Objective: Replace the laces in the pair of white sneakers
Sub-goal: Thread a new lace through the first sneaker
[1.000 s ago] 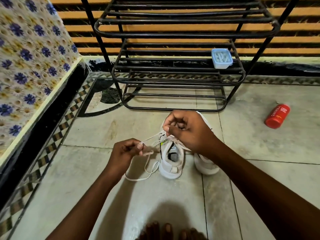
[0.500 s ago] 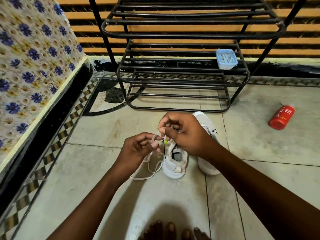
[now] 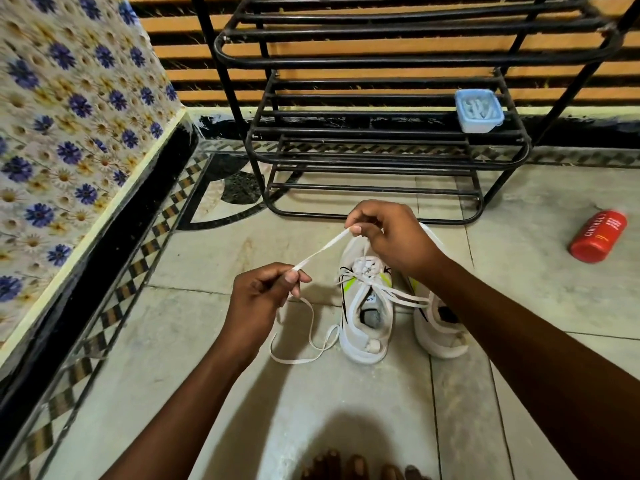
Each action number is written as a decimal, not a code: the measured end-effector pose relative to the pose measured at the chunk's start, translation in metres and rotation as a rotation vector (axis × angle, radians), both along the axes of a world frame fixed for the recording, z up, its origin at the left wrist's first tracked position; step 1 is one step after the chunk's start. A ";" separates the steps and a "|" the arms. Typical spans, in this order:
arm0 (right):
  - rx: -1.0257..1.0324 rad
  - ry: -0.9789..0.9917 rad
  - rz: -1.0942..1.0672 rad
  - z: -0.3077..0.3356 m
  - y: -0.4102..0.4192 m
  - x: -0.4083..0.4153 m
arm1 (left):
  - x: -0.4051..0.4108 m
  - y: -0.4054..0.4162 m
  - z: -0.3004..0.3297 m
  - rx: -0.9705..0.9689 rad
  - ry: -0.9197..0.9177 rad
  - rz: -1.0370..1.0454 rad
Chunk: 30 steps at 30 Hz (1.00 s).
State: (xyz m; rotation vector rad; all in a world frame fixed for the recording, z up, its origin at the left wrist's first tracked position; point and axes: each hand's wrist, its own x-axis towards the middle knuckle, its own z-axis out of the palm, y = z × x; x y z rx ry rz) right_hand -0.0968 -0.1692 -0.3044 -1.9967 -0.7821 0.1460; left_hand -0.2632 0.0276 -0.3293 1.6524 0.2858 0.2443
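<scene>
Two white sneakers stand side by side on the floor tiles. The left sneaker (image 3: 367,306) has yellow-green and black marks and laces across its eyelets. My right forearm partly covers the right sneaker (image 3: 438,327). A flat white lace (image 3: 320,252) is stretched taut between my hands. My left hand (image 3: 263,296) pinches one part of it, left of the left sneaker. My right hand (image 3: 388,237) pinches it higher up, above the sneaker's toe. The lace's loose end (image 3: 304,344) loops on the floor beside the left sneaker.
A black metal shoe rack (image 3: 381,140) stands just behind the sneakers, with a small pale blue box (image 3: 479,110) on a lower shelf. A red bottle (image 3: 599,235) lies on the floor at the right. A floral-covered bed (image 3: 69,116) borders the left. Toes (image 3: 353,465) show at the bottom.
My hands have moved apart: the right one rose and the left one drew back leftward, pulling the lace taut between them. The camera also came closer.
</scene>
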 end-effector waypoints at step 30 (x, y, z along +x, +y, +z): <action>0.057 0.090 0.218 0.013 0.004 -0.039 | 0.005 -0.013 -0.024 0.157 0.158 -0.108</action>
